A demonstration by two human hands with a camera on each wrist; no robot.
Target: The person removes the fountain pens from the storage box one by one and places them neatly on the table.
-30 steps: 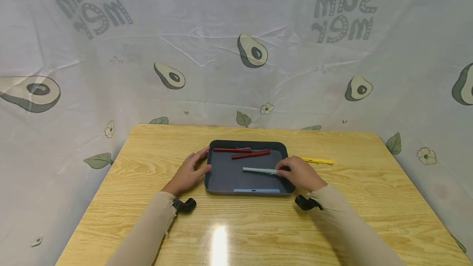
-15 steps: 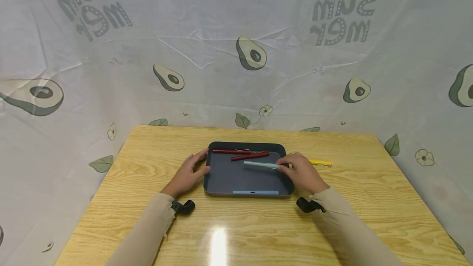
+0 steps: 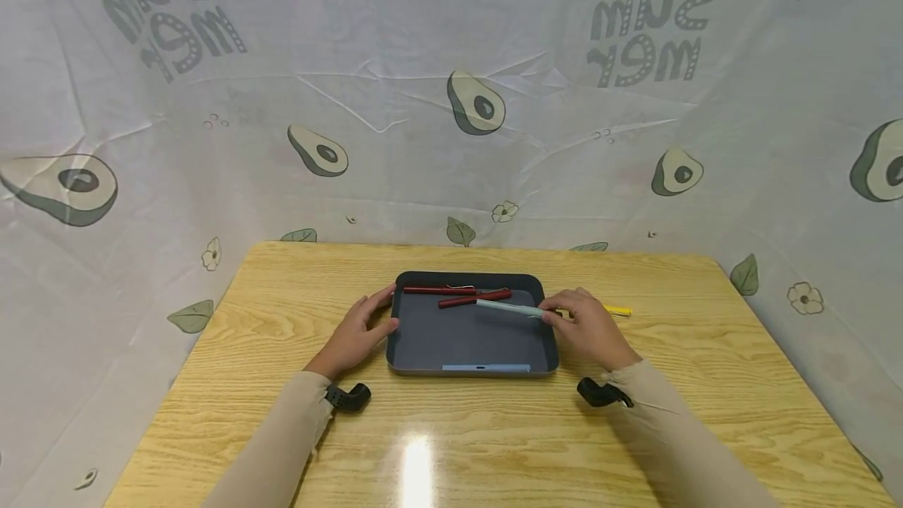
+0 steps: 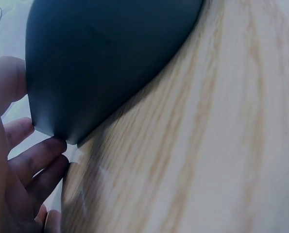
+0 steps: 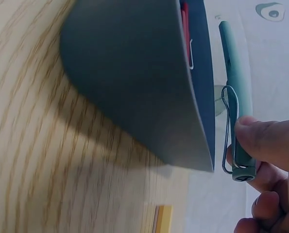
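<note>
My right hand [image 3: 587,328] pinches a pale green pen [image 3: 506,307] by its capped end, thumb against the barrel beside the wire clip. The pen [image 5: 237,77] is held above the dark grey tray [image 3: 451,339], its far end pointing left over the tray. Beside the tray's left wall lies my left hand [image 3: 355,339], thumb and extended fingers touching the wall near its corner [image 4: 71,131]. Inside the tray, two red pens, one farther left [image 3: 439,290] and one slanted [image 3: 474,299], lie near the back. A light blue pen [image 3: 487,368] lies along the front wall.
A yellow pen [image 3: 619,310] lies on the wooden table [image 3: 480,429] right of the tray, partly covered by my right hand. Behind the table hangs a pale curtain [image 3: 395,179] printed with avocados.
My right hand has moved right with the pale green pen, raising it from low in the tray to over the right rim. The left hand stays at the tray's left side.
</note>
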